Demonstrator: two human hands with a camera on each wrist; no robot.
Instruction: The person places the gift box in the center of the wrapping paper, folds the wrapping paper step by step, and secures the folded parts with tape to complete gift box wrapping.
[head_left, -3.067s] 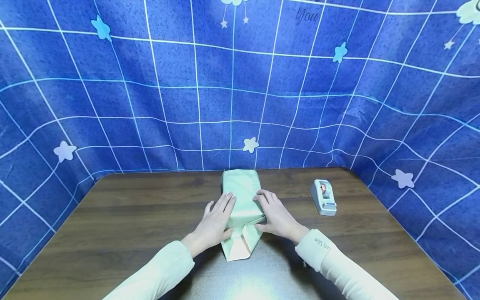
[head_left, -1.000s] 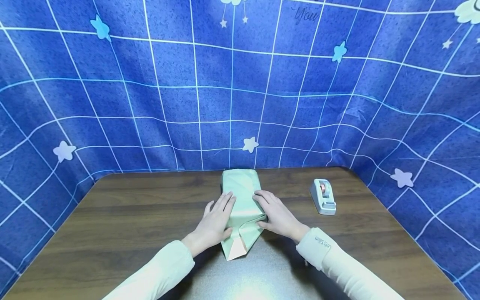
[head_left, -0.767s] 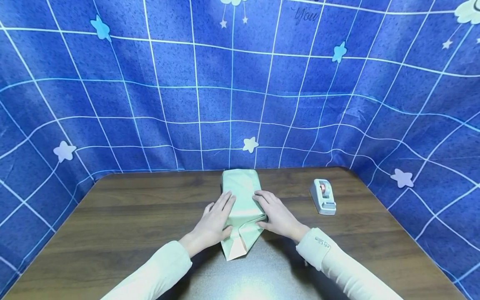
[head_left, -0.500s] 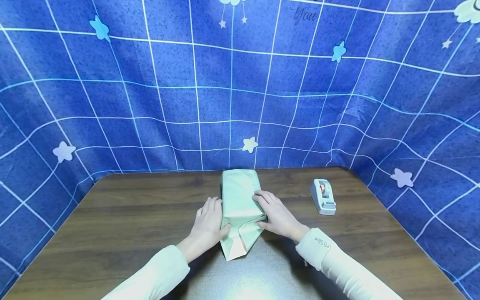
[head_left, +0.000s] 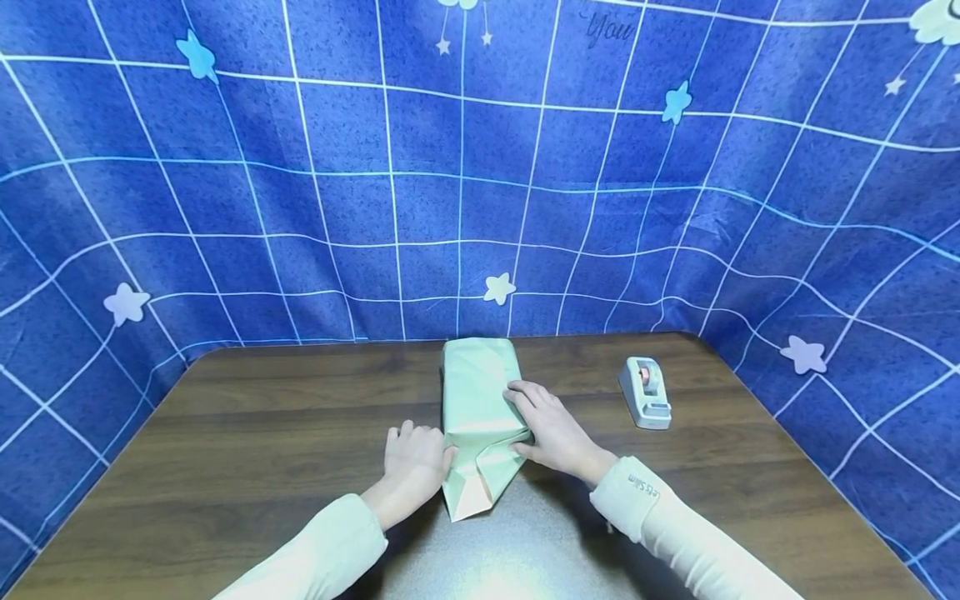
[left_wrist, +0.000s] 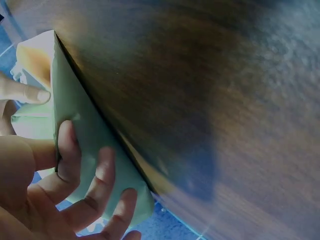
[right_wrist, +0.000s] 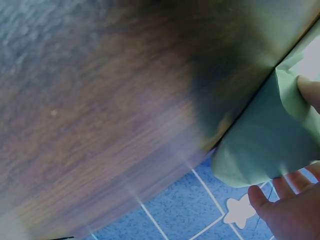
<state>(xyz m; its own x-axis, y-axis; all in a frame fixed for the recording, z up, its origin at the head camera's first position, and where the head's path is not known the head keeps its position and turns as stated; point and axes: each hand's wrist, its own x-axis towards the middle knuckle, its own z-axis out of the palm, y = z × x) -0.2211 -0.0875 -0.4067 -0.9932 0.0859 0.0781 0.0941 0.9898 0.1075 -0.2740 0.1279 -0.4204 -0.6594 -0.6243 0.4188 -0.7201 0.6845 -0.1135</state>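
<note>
A box-shaped parcel (head_left: 480, 383) wrapped in pale green paper stands in the middle of the table. Its near end has a folded paper flap (head_left: 474, 498) with a pale inner side. At the parcel's left side, my left hand (head_left: 414, 467) pinches the paper's edge between thumb and index finger. The left wrist view shows its other fingers (left_wrist: 104, 170) loosely bent beside the green side wall (left_wrist: 85, 130). My right hand (head_left: 555, 433) grips the right side, fingers over the top edge and thumb (right_wrist: 310, 92) on the crease of the fold. What lies inside the paper is hidden.
A white tape dispenser (head_left: 647, 393) with a small roll sits to the right on the brown wooden table (head_left: 300, 400). A blue cloth (head_left: 337, 200) with white grid lines and stars hangs behind the table and along both sides.
The left hand has slid off the parcel's top and down its left side, its fingers bending. Earlier, the flap's right part was folded inward. The right hand stays nearly still.
</note>
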